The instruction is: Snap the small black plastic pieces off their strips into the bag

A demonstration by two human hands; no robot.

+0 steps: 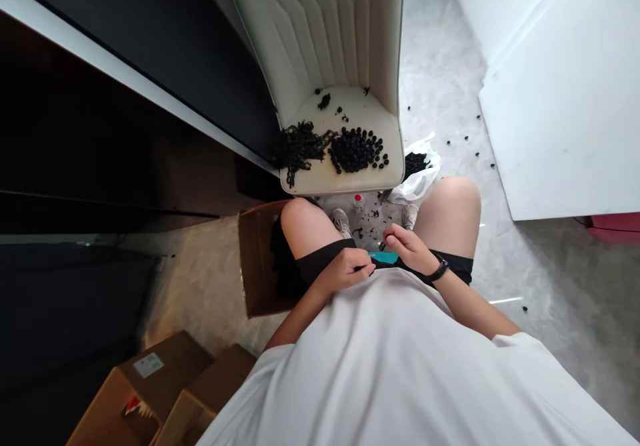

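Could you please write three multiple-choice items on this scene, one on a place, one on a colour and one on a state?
1. Where does the heap of black beads lie?
A. on the seat of the cream chair
B. inside the open cardboard box
C. on a shelf above

2. What colour is the small flat thing between the hands?
A. red
B. teal
C. yellow

3. How is the left hand?
A. flat and spread open
B. curled shut, fingers pinched on something thin and dark
C. resting on the floor

Answers: 1 A, the beads sit on the chair seat beside a tangle of black strands. 2 B, it shows teal just under the right hand. 3 B, its fingers are closed together over the lap; what they pinch is too small to tell.
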